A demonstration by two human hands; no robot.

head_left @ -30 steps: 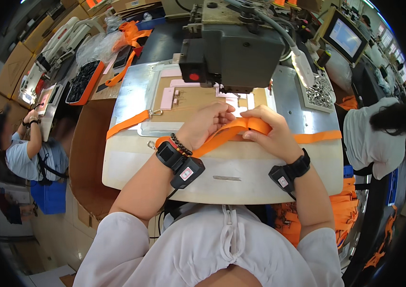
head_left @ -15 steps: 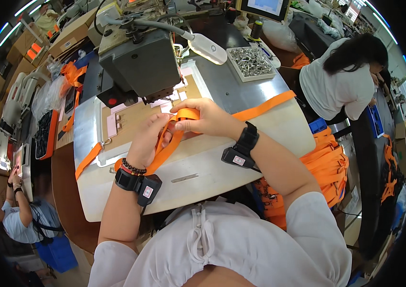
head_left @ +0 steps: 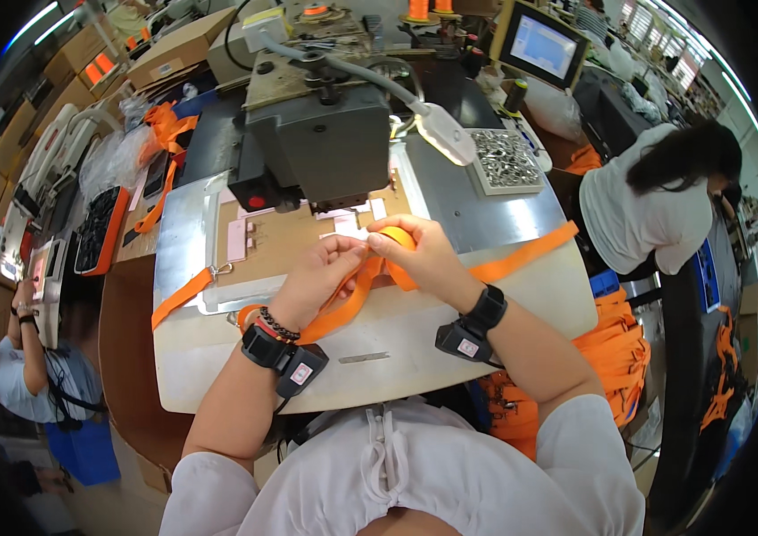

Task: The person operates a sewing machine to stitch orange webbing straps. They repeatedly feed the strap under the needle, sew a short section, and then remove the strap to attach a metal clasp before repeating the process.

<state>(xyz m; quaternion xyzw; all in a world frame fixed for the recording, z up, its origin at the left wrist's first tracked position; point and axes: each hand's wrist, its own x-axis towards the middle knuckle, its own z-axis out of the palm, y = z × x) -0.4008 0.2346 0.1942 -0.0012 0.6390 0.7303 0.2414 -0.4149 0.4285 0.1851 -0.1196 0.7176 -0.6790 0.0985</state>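
An orange strap (head_left: 348,306) is looped between my two hands, over the front of a sewing machine's pale worktable (head_left: 424,330). My left hand (head_left: 318,279) is closed on it, thumb and forefinger pinching near the fold. My right hand (head_left: 428,259) pinches the upper loop from the other side, and the fingertips of both hands meet there. One length of strap runs right across the table from behind my right hand. At the left lies a strap end with a metal snap hook (head_left: 221,270). Whether the strap's parts are one piece is hidden by my hands.
The dark machine head (head_left: 316,147) stands just beyond my hands, above a brown template board (head_left: 276,241). A white tray (head_left: 508,189) of metal hooks sits at the back right beneath a lamp (head_left: 444,132). Orange straps (head_left: 616,348) hang in a heap at right. Co-workers sit on both sides.
The view has shifted, so the machine and table appear lower and further right. Both hands still pinch the strap, their fingertips now closer together at the loop.
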